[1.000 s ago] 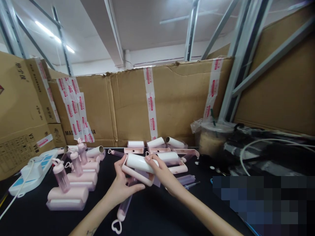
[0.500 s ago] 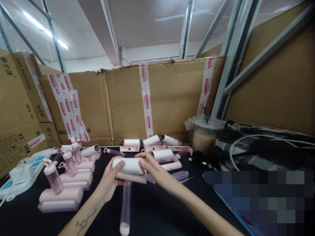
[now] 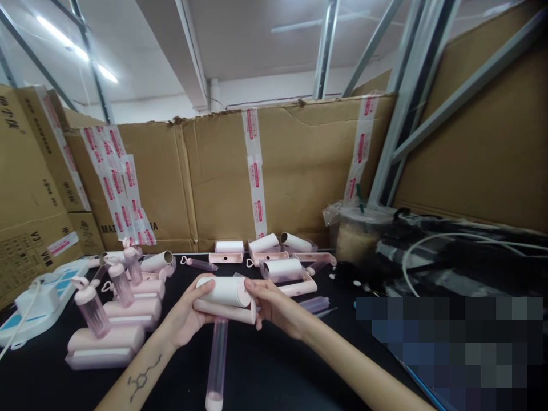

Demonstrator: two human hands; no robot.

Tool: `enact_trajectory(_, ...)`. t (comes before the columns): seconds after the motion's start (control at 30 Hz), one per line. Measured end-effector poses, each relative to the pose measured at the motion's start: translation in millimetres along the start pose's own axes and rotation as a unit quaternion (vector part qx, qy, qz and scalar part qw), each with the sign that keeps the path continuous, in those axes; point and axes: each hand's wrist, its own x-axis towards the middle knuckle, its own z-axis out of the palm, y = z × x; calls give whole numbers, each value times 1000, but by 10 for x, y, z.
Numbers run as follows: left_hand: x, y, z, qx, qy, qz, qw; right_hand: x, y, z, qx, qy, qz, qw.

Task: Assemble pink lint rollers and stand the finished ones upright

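Observation:
In front of me I hold a lint roller, its white paper roll (image 3: 220,290) lying in a pink holder (image 3: 226,312). A clear pinkish handle (image 3: 217,354) points from it toward me, its pale end low in the view. My left hand (image 3: 192,311) is closed around the left end, thumb on top of the roll. At the right end my right hand (image 3: 274,301) pinches the roll and holder, thumb and fingers by a pale pink round end. The fingers beneath the holder are partly hidden.
Several pink lint rollers (image 3: 105,346) with clear handles stand at the left, beside a white power strip (image 3: 51,305). Behind are loose white rolls (image 3: 283,269) and pink holders (image 3: 226,258). A lidded drink cup (image 3: 357,237) and black plastic bags (image 3: 419,257) are at the right. Cardboard (image 3: 214,177) walls the back.
My right hand has shifted slightly right along the roller, and its fingers have dropped lower. The pale pink round end of the roll now shows. The lint roller has turned a little.

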Motion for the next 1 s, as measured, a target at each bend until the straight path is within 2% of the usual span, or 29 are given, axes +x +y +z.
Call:
enact_trajectory(0.17,31,-57,-37,-16,34,-29,999,-36,36,103,27,-42,9,999)
enact_trajectory(0.27,31,-67,-20,-22,38,-39,998,-62,26,164,28,-40,-6,999)
enact_trajectory(0.57,51,-27,-33,-57,23,-82,995,-86,5,209,37,51,-11,998)
enact_trajectory(1.0,79,-85,-43,-111,-7,-154,982,-101,-5,245,68,111,-12,991)
